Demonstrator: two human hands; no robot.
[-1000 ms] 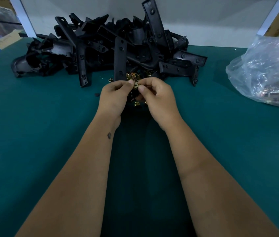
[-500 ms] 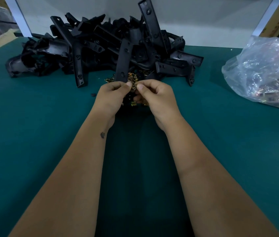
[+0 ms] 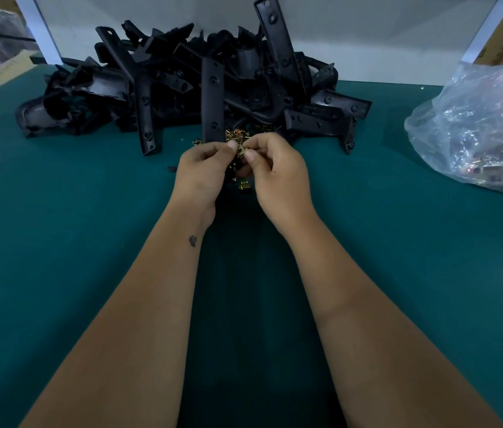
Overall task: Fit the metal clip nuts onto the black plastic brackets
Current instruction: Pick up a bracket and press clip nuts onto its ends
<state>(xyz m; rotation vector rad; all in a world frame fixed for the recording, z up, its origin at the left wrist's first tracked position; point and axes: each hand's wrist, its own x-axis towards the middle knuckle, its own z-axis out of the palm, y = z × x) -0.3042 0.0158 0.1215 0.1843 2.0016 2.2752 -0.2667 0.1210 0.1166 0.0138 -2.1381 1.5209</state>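
Brass-coloured metal shows between the two hands: a single clip nut is pinched at the meeting point of the fingertips, held up just above the table. The left hand has its fingers curled inward, thumb and forefinger closed on the left side of the clip nut. The right hand mirrors it, fingers curled, thumb and forefinger nipping the right side of the same piece. Something dark sits beneath the fingers of both hands, but it is too shadowed to tell whether it is a bracket.

Just behind the hands lies a small scatter of loose clip nuts, and one more clip nut lies on the mat between the wrists, near the right palm. Beyond these is a tangled heap of black plastic brackets, long flat strips with holes and curved moulded parts stacked across one another; one strip slopes down toward the hands and another stands nearly upright at the back of the heap.

Everything rests on a dark green table mat. To the right, well apart from the hands, sits a crumpled clear plastic bag holding small shiny parts. A white panel stands behind the heap.
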